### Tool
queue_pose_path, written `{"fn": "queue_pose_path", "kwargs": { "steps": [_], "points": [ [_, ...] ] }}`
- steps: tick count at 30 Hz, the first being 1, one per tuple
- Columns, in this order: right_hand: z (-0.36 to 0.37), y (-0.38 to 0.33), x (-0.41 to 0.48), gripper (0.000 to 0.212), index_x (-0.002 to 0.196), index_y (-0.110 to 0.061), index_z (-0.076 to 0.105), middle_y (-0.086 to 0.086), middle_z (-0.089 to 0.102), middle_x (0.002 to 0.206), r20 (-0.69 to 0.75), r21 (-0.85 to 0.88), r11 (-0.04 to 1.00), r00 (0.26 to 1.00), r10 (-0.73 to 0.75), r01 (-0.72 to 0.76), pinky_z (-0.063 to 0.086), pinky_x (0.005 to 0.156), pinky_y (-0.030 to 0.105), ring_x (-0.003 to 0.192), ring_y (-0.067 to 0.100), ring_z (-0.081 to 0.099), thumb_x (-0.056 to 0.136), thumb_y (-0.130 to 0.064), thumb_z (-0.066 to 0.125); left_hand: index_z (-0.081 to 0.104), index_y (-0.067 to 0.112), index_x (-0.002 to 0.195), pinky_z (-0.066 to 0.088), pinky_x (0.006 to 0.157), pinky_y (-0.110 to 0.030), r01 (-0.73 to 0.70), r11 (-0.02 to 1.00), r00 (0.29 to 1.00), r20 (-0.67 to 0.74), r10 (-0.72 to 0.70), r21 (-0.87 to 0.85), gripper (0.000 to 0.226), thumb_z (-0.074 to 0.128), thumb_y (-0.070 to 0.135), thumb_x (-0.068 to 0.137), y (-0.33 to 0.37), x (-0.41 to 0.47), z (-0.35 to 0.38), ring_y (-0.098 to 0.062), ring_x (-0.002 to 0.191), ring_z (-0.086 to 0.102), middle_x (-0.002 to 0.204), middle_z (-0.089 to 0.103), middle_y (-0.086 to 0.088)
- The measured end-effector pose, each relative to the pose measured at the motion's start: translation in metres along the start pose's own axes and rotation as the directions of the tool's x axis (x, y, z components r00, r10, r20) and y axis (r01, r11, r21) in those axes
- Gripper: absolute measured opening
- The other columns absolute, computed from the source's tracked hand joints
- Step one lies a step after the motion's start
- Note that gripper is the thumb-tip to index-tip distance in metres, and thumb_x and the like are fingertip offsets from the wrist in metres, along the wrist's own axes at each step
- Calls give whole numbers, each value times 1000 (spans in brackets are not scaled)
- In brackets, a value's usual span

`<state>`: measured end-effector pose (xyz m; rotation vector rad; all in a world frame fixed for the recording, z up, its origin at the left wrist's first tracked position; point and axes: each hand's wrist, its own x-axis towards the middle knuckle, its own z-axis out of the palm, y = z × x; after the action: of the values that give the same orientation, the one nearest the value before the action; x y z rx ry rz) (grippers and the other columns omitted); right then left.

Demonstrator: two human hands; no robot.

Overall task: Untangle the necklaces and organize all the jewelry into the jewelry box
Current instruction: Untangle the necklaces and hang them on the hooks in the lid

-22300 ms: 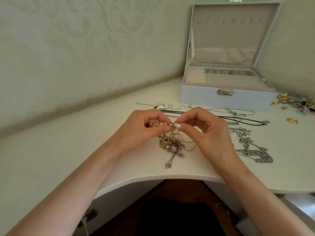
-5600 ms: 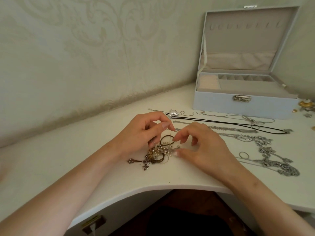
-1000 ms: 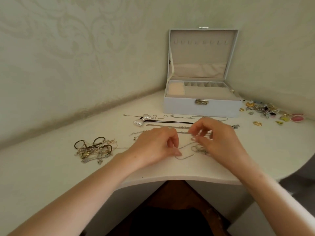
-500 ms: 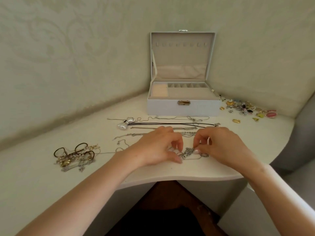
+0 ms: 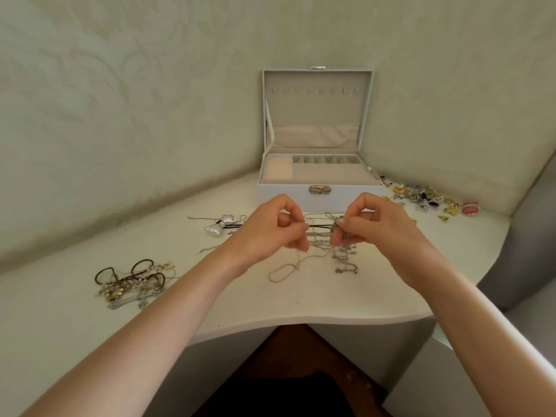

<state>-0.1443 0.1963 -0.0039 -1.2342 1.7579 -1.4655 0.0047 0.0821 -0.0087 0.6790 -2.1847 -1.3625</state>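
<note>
We pinch tangled silver chains (image 5: pixel 341 255) in our curled left hand (image 5: pixel 270 231) and right hand (image 5: pixel 380 230) before the open jewelry box (image 5: pixel 285 197), seemingly empty; bracelet heap (image 5: pixel 132 281) to its left and trinkets (image 5: pixel 430 200) to its right wait unsorted.

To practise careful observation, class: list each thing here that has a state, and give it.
jewelry box: lid open, upright
silver chains: tangled, partly lifted
left hand: pinching the chains
right hand: pinching the chains
gold-brown bundle: tangled, lying on table
bow pendant: lying on table
small pieces: loose beside box
</note>
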Motion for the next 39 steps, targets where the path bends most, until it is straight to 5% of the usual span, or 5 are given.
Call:
{"fn": "queue_pose_path", "kwargs": {
  "steps": [6,18,26,34,39],
  "points": [
    [0,-7,5,10,79,-6,55,14,68,68,59,124,992,997,-44,37,47,71,34,68,22,62,88,-1,56,65,22,96,44,75,-21,-48,814,990,133,-36,578,13,66,30,86,4,2,-8,-5,77,57,94,61,7],
    [-2,-11,6,15,75,-7,55,12,62,62,75,204,979,997,-36,20,48,65,29,61,23,59,85,3,56,71,12,82,43,68,-11,-184,952,983,42,180,244,2,70,14,82,8,4,-1,5,64,59,73,72,1],
    [-3,-2,1,10,94,-7,69,9,60,62,176,-43,998,983,44,-37,45,66,28,59,17,57,85,-7,64,72,16,76,46,71,-20,-166,943,982,-33,183,289,13,64,18,87,11,5,-17,1,61,56,70,72,3],
    [12,-2,6,9,70,-18,73,-1,63,94,75,-211,976,997,-32,47,42,73,22,78,10,58,75,-25,76,66,25,64,41,67,-33,-159,931,979,-69,191,329,24,62,28,88,17,1,-15,-31,72,53,70,70,0],
    [10,-5,6,10,80,-20,76,5,70,89,91,-198,978,995,-46,63,45,77,26,78,11,60,83,-27,69,63,29,61,36,59,-25,-161,895,962,-136,236,416,28,60,32,89,19,2,-18,-10,55,47,66,69,7]
  ]
}}
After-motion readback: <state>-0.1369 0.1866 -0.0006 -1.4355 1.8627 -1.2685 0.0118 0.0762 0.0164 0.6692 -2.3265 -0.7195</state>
